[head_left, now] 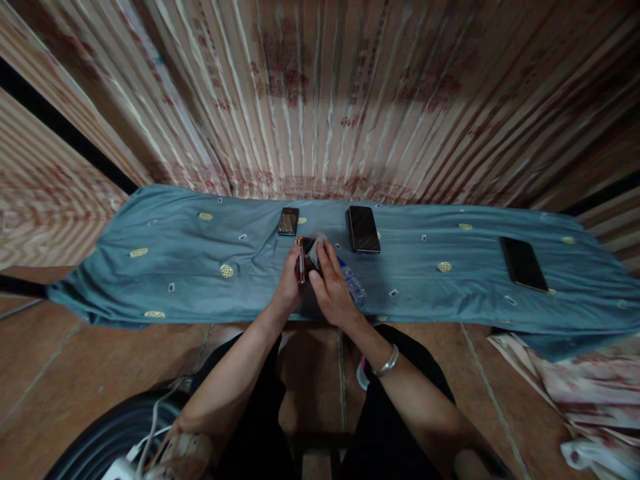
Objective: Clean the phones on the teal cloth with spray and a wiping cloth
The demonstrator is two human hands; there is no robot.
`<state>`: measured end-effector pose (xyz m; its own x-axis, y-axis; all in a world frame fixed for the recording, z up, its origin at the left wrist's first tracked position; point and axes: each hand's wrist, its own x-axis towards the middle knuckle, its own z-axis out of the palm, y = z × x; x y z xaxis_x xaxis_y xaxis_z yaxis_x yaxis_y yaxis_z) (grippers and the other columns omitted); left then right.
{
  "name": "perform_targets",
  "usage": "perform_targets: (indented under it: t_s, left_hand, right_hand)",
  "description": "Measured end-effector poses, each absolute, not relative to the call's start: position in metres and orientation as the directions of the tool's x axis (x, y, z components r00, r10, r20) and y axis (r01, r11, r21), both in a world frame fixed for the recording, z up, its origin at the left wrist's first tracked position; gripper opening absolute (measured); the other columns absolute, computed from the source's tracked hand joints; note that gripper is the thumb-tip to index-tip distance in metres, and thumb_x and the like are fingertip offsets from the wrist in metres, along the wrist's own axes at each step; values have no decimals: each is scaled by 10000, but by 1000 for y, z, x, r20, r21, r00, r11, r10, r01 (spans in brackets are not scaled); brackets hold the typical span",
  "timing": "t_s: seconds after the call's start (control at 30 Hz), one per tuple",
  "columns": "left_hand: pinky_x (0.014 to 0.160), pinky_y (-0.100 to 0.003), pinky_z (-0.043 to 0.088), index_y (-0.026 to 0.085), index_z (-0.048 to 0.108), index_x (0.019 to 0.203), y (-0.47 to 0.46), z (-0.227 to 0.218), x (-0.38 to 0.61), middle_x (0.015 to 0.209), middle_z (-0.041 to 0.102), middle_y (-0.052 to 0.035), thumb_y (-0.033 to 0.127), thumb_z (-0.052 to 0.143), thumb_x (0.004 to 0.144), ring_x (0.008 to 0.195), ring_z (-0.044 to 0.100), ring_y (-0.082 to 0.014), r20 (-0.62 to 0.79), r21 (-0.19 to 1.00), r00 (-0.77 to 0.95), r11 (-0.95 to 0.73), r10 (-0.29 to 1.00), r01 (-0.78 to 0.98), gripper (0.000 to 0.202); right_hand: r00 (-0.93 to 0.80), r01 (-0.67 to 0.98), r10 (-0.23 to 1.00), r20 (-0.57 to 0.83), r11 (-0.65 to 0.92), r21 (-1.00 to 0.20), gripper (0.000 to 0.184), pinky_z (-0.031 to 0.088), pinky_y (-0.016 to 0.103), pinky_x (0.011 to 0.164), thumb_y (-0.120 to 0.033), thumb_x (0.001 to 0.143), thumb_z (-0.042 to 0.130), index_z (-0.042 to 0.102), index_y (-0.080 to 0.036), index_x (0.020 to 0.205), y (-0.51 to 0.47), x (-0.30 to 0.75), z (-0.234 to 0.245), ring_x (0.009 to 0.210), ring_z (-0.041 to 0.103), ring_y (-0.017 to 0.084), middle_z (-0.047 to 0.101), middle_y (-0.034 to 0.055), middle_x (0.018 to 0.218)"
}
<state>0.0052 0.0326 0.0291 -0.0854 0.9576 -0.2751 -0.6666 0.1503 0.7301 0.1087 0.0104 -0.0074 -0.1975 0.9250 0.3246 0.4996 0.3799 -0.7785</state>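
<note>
My left hand (289,283) is closed around a small phone (301,260) with a copper-coloured edge, tilted so that its side faces up. Beside it, my right hand (331,288) holds a thin greyish wipe or cloth (319,243) against the phone's dark face. The fingers of this hand partly hide both. A clear plastic packet with blue print (354,283) lies just right of my right hand, partly covered by it. Beyond my hands, a small dark phone (289,221) and a larger black phone (364,229) rest on the blue cloth (420,287).
Another black phone (523,264) lies toward the right end of the cloth-covered bench. A patterned curtain (320,120) hangs behind it. Below left are a black round stool (115,433) and a white power strip with cables (120,470). The floor is tiled (310,380).
</note>
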Motion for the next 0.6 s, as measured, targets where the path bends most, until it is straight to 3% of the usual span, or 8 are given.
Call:
perform_targets:
  t_s: [0.17, 0.3, 0.6]
  left_hand:
    - [1239, -378, 402, 181, 755, 1046, 30, 29, 9, 1198, 796, -87, 331, 524, 967, 1420, 577, -234, -292, 720, -68, 173, 954, -672, 287]
    - [1252, -314, 368, 191, 737, 1039, 31, 27, 11, 1276, 769, -56, 253, 474, 986, 1445, 547, -183, -316, 713, -118, 153, 941, -684, 276]
    - [1215, -330, 428, 227, 711, 924, 39, 35, 6, 1099, 785, -64, 241, 492, 970, 1414, 574, -217, -385, 707, -192, 155, 903, -690, 223]
  right_hand:
    - [-208, 485, 914, 348, 405, -775, 662, 240, 520, 1337, -436, 1058, 439, 280, -253, 1674, 9, 108, -1, 1643, 203, 251, 227, 79, 1771]
    - [-264, 468, 896, 358, 443, -765, 648, 224, 514, 1346, -446, 1067, 422, 284, -268, 1674, 9, 109, 2, 1643, 202, 248, 239, 58, 1768]
    - [-366, 435, 844, 392, 528, -730, 648, 245, 524, 1342, -429, 1063, 432, 306, -228, 1666, 2, 109, 4, 1620, 277, 247, 339, 103, 1728]
